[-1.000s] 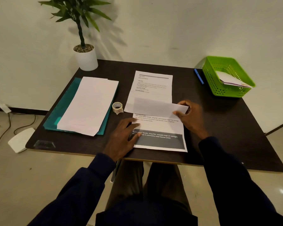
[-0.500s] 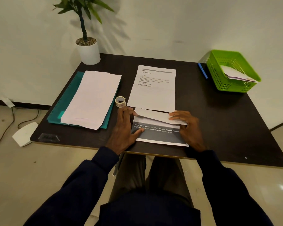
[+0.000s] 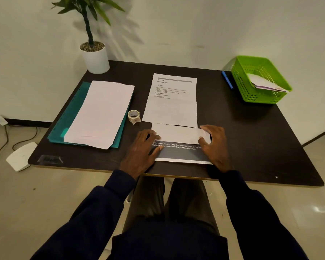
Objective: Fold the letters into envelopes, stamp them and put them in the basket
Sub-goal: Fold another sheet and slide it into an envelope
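First, the count, from the single head view: two hands, two letters, one pile of blank sheets (image 3: 101,113) on one teal folder (image 3: 68,117), one small roll (image 3: 134,115), one blue pen (image 3: 227,79), one green basket (image 3: 251,94) and one potted plant (image 3: 95,59).

All of these sit on a dark, wood-grained table (image 3: 251,137) pushed against a pale wall. The floor is light, with a white box (image 3: 20,156) and cables at the left. The basket stands at the far right corner with white papers (image 3: 265,84) inside it, and the pen lies just beside it.

The folded letter (image 3: 178,136) lies at the near edge, in front of the seated person. Its long axis runs left to right. The top part is turned down toward the person, leaving a dark printed band exposed nearest the table edge, with its text reading upright to the person. The flat letter (image 3: 172,102) lies just beyond it, with its long axis pointing away.

The left hand (image 3: 142,151) lies spread, its fingers pressing the letter's left end. The right hand (image 3: 214,145) presses the right end of the flap with lightly bent fingers. Neither hand grips anything.
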